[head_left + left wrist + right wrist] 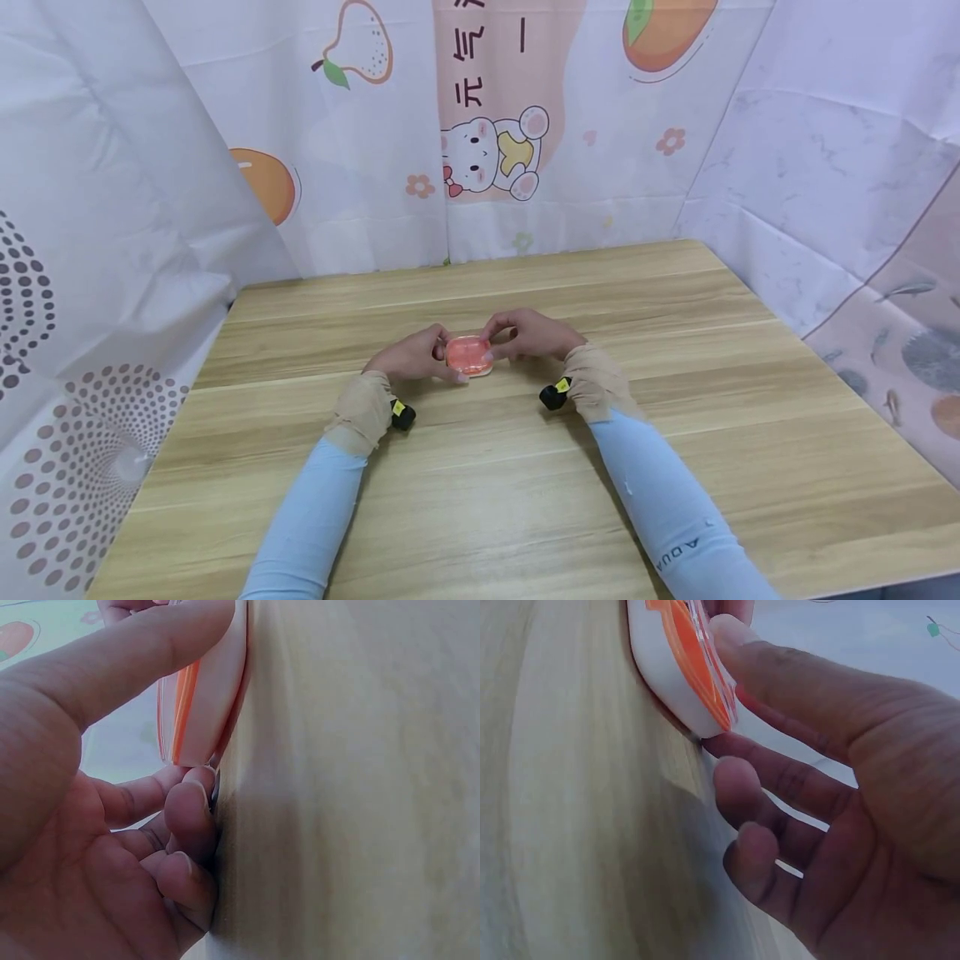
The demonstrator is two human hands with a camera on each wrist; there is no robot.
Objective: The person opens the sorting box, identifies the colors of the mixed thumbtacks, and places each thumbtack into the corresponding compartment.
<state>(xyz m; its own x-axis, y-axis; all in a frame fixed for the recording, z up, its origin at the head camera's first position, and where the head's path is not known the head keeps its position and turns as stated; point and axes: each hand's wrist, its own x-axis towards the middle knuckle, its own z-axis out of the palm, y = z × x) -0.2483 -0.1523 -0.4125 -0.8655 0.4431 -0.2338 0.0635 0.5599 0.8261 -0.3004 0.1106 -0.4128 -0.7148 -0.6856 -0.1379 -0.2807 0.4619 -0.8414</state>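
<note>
A small rounded plastic box (468, 356) with a clear reddish lid lies on the wooden table between the two hands. From the side, in the left wrist view, its white base (217, 712) and an orange band (184, 709) under the lid show. My left hand (415, 354) grips the box's left side, thumb along the near edge and fingers at the far side. The right hand (534, 335) pinches the right end with thumb and index finger, the thumb tip against the clear lid (709, 656). Whether the lid is lifted there, I cannot tell.
The wooden table (480, 492) extends around both arms. Printed white curtains (360, 200) hang along its back and sides. A small black wrist camera (402, 415) is strapped at the left wrist, and another black camera (553, 397) at the right.
</note>
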